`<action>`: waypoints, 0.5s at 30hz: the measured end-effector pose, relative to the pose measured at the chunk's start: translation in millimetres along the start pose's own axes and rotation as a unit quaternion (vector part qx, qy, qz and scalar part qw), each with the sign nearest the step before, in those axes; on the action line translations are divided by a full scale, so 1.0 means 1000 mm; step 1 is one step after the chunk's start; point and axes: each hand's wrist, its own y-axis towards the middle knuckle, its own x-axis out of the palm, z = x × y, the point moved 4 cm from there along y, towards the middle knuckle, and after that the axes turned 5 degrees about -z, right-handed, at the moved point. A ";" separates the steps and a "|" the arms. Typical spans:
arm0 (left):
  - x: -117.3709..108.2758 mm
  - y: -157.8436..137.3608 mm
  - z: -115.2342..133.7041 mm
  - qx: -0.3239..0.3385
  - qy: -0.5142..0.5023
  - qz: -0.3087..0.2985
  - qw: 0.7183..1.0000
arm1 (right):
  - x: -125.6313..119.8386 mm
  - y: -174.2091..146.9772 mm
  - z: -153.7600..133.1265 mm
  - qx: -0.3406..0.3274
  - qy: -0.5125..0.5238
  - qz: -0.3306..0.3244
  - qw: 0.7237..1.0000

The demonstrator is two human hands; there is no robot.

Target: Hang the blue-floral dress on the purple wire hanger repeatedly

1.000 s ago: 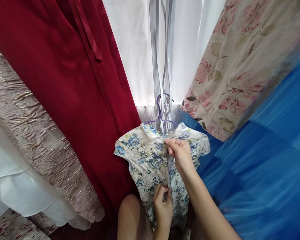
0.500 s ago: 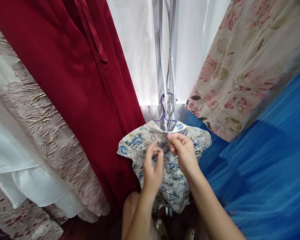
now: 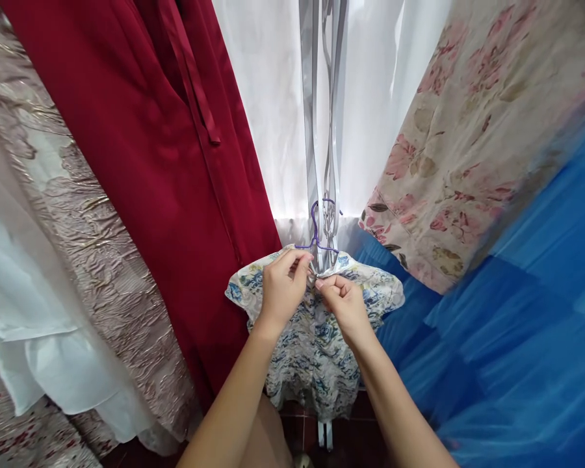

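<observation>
Hanging below right grip [image 3: 345,304]: garment [image 3: 316,370]

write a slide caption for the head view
Left hand and right hand pinching at the neckline of a floral top on a purple hanger, beside a red garment.

Blue-flowered white garment [image 3: 316,354], purple hanger [image 3: 315,242]

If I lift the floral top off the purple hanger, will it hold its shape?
Probably not: the top ripples and creases down its front, suggesting floppiness. Its shoulders may slump once the hanger stops spreading them. It's likely light, since it looks thin.
</observation>
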 end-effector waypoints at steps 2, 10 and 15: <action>-0.001 -0.002 -0.004 -0.040 -0.051 0.041 0.997 | 0.002 -0.001 0.002 0.010 -0.027 0.003 1.000; -0.090 0.011 -0.056 -0.112 -0.129 0.324 0.930 | -0.023 -0.038 0.035 0.060 -0.079 0.022 0.995; -0.121 -0.036 -0.127 -0.257 -0.189 0.443 0.838 | -0.031 -0.072 0.049 0.090 -0.076 0.011 0.993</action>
